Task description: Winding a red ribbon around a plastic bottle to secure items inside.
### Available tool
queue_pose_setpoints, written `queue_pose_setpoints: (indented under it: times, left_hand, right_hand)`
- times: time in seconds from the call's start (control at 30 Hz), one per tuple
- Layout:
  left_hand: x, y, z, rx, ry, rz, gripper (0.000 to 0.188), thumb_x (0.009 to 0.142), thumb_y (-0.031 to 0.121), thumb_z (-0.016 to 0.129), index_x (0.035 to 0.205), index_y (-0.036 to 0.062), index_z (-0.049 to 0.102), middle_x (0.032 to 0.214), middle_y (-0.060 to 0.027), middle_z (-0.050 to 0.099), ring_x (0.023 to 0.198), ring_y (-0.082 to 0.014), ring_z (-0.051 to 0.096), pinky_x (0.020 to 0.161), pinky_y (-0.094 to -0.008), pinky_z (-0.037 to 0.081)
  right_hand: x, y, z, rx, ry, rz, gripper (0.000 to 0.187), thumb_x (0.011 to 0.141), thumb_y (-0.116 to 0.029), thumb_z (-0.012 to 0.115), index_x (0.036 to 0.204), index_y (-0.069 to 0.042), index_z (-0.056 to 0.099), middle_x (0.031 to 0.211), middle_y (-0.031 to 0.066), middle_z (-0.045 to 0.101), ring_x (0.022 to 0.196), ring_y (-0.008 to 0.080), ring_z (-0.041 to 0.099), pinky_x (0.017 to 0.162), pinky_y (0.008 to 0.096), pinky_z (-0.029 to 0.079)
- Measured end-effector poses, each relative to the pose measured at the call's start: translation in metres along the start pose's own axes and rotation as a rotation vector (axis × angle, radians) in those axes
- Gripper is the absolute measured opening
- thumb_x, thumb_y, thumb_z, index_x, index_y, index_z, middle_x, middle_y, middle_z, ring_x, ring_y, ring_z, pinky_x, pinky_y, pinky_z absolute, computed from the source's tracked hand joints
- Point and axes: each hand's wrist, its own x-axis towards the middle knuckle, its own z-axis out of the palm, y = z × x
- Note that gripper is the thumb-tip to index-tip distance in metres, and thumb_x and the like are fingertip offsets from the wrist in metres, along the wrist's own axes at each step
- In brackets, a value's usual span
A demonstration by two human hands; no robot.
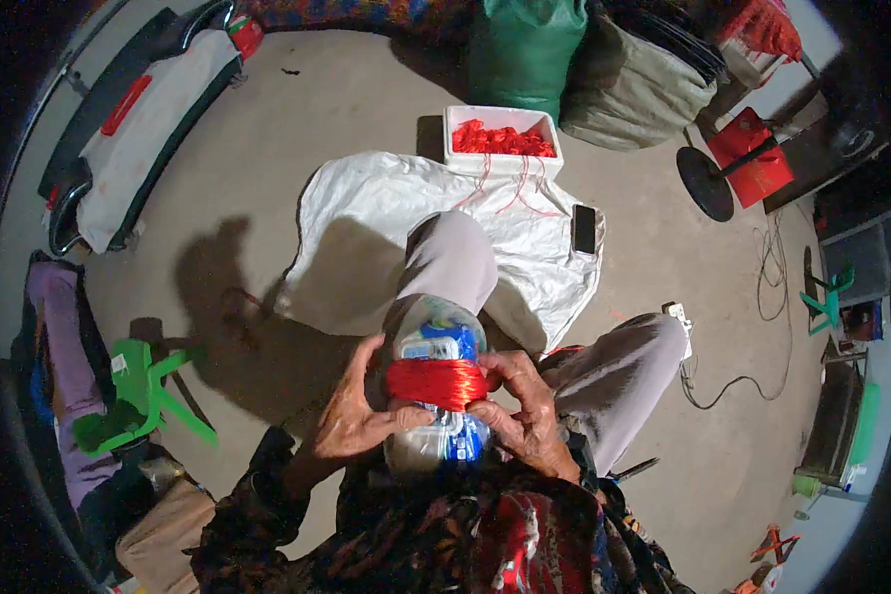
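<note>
Red cord (pixel 436 384) sits as a thick, glossy band around the middle of a clear bottle (pixel 440 342) with a blue and white label, held over the person's lap, just below the raised knee (pixel 452 259). We judge the winding to be well along: the turns lie close together and make a full bulge, with label showing above and below. What is left seems to be dealing with the cord's end and the band itself, though we see no tied-off end and cannot tell whether the last turn is secured. Ahead, a white box (pixel 505 166) holds tangled red strands (pixel 500 141), a few trailing onto a white sheet (pixel 366 198); we cannot say whether these are finished or waiting. The two hands are apart, with the bottle between them. The left hand (pixel 351 421) is spread wide and clasps the bottle's left side, thumb across the front near the band's lower edge. The right hand (pixel 530 411) is bent nearly closed, thumb and forefinger pinching at the band's right end.
</note>
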Motion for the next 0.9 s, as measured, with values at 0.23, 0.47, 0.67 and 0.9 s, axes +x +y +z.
queue_pose_setpoints:
  times: [0.23,0.47,0.67,0.9]
  left_hand:
    - [0.025,0.012,-0.013,-0.073,-0.121,0.342,0.098,0.072,0.039,0.080,0.145,0.0029,0.028,0.148,-0.0216,0.029,0.139,-0.0330,0.025,0.114,-0.0412,0.022]
    - [0.030,0.011,-0.010,0.053,-0.126,0.385,0.089,0.075,0.041,0.077,0.144,0.0050,0.033,0.144,-0.0212,0.033,0.137,-0.0335,0.028,0.111,-0.0423,0.026]
    - [0.033,0.004,-0.004,0.073,-0.105,0.368,0.088,0.072,0.045,0.078,0.139,0.0016,0.040,0.141,-0.0225,0.038,0.135,-0.0347,0.032,0.111,-0.0424,0.027]
    - [0.035,-0.002,0.001,0.116,-0.074,0.387,0.082,0.076,0.043,0.077,0.136,-0.0019,0.042,0.134,-0.0230,0.045,0.128,-0.0346,0.042,0.107,-0.0416,0.033]
  right_hand:
    - [0.005,-0.009,-0.004,0.097,-0.110,0.055,0.054,0.079,-0.026,0.075,0.123,-0.003,0.055,0.103,0.0091,0.054,0.094,0.0220,0.052,0.080,0.0311,0.044]
    - [0.005,0.000,-0.005,0.180,-0.106,0.083,0.056,0.077,-0.028,0.077,0.122,-0.001,0.057,0.112,0.0087,0.054,0.101,0.0183,0.052,0.090,0.0313,0.042]
    - [0.006,-0.001,-0.007,0.065,-0.028,0.012,0.051,0.076,-0.026,0.077,0.120,-0.004,0.060,0.120,0.0134,0.053,0.112,0.0259,0.050,0.097,0.0368,0.038]
    - [0.008,0.006,-0.007,0.273,-0.052,0.099,0.047,0.079,-0.024,0.075,0.119,-0.005,0.061,0.134,0.0140,0.049,0.119,0.0281,0.051,0.097,0.0388,0.042]
